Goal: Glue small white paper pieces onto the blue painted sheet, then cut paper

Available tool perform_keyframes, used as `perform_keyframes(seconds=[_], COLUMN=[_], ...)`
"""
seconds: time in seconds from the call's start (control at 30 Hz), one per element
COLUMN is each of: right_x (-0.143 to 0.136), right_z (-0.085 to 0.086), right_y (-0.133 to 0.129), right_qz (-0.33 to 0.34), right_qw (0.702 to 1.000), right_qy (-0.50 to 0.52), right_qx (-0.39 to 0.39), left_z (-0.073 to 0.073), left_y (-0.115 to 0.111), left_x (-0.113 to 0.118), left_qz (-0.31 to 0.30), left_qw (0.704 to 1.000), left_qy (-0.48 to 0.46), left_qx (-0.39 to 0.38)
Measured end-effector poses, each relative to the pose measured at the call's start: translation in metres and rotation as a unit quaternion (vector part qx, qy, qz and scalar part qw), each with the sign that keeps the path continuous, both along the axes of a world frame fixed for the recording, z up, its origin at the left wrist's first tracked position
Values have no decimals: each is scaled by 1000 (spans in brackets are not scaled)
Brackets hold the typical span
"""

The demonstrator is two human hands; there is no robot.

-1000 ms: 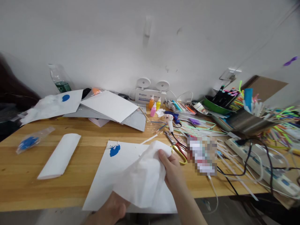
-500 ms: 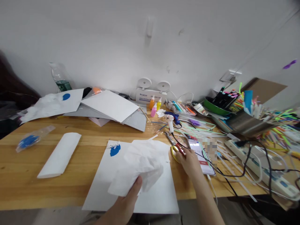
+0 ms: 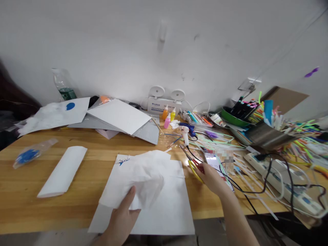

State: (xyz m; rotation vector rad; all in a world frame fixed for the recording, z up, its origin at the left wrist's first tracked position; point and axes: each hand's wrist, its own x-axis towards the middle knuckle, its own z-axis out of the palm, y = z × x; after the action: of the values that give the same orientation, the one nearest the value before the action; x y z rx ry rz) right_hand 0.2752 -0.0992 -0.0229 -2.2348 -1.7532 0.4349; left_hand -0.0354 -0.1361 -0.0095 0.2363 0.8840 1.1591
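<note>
My left hand (image 3: 123,213) grips crumpled white tissue (image 3: 146,174), thumb on top, over a white sheet (image 3: 169,215) lying on the wooden table. A bit of blue (image 3: 124,160) shows at the sheet's upper left corner, mostly covered by the tissue. To the right, my right hand (image 3: 208,176) is closed on scissors (image 3: 194,165) with yellow and red handles, their blades pointing away from me. Just beyond that hand lies a lit phone (image 3: 214,162), partly under a black cable.
Left of the sheet are a folded white paper (image 3: 64,171) and a bag with blue material (image 3: 30,155). White boards (image 3: 120,116) lie behind. Glue guns (image 3: 185,133), small paint bottles (image 3: 167,121), a power strip (image 3: 284,184) and tangled cables are toward the right.
My left hand and the tissue have moved left, covering more of the blue patch. The scissors have shifted slightly in my right hand, their blades a little further apart.
</note>
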Motion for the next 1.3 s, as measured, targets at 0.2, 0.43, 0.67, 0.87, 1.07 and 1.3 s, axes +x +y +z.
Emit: perform_keyframes(seconds=[0.2,0.43,0.67,0.87,1.07,1.3], right_x=[-11,-46,-73,-109,-134,-157], right_z=[18,15,44,40,49,27], right_y=[-16,-15,-28,-24,-16,20], right_qz=[-101,-64,-45,-122,-25,-27], right_qw=[919,671,589,656,615,674], right_qy=[378,725,807,737,773,731], right_qx=[47,143,-5,110,154,98], left_z=[37,76,88,101,115,118], left_y=[25,50,64,79,96,110], left_x=[8,20,31,54,78,88], left_qz=[5,42,59,55,48,73], left_qw=[997,983,977,973,954,952], left_qy=[-73,-157,-144,-159,-174,-167], left_qx=[-8,90,148,159,240,247])
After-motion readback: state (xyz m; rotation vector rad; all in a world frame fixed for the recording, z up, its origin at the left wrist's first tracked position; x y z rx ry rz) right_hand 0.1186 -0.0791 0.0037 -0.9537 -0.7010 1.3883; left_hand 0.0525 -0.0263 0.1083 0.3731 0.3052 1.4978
